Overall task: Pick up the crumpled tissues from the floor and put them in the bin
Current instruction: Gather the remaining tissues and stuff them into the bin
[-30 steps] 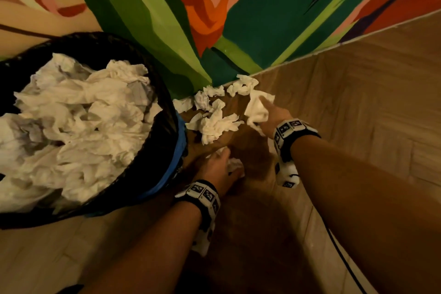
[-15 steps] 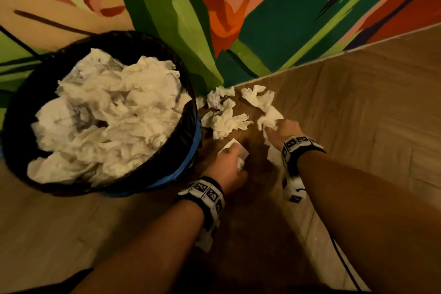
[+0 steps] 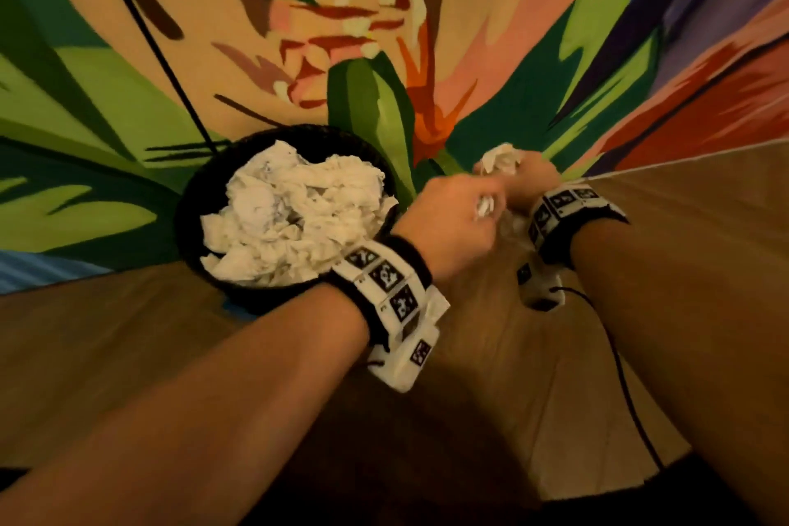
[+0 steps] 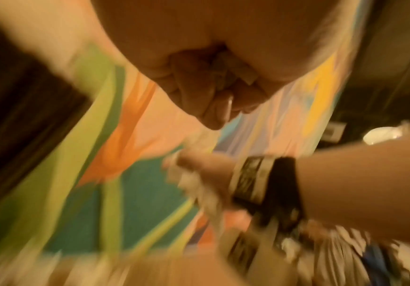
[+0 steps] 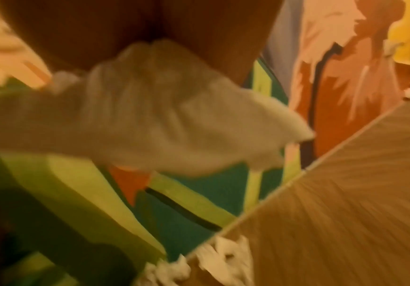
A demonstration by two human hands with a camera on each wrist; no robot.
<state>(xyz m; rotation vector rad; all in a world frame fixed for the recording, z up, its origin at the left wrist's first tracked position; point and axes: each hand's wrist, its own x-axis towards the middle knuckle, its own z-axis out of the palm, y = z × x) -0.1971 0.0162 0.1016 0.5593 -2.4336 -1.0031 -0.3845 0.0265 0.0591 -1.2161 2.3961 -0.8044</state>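
Observation:
The black bin (image 3: 194,201) stands against the painted wall, heaped with crumpled white tissues (image 3: 294,214). My left hand (image 3: 452,218) is raised just right of the bin's rim, fingers curled round a small tissue (image 3: 484,207); the left wrist view shows that fist (image 4: 213,92) closed tight. My right hand (image 3: 527,179) is beside it, gripping a bigger crumpled tissue (image 3: 499,158), which fills the blurred right wrist view as a white wad (image 5: 174,116). Several tissues (image 5: 213,257) still lie on the floor by the wall.
A colourful mural (image 3: 384,34) covers the wall behind the bin. Wooden floor (image 3: 704,269) stretches to the right and toward me. A thin black cable (image 3: 615,359) trails from my right wrist device across the floor.
Both hands have lifted off the floor with their tissues and come together beside the bin. The head view has swung up, and the loose tissues on the floor are now hidden behind my hands.

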